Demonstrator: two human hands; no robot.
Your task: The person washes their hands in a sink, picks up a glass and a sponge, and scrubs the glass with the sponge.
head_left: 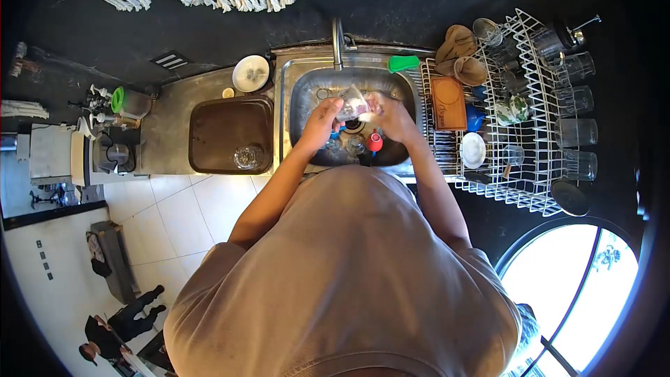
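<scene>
Over the metal sink (287,98), my left hand (321,124) is closed around a clear drinking glass (351,100), which is tilted towards the right. My right hand (393,119) is at the glass's mouth, its fingers curled and slightly blurred. Something pinkish-white shows by those fingers, too unclear to name. Below the hands, a red object (375,142) and more clear glassware (356,144) lie in the basin. Bits of blue show near my left fingers, partly hidden. The faucet (338,45) stands behind the glass.
Left of the sink are a brown tray (227,132) bearing a glass (248,157), and a white bowl (251,73). A green item (403,63) sits on the back rim. To the right, a white wire rack (520,35) holds several glasses. Another person (115,328) is at lower left.
</scene>
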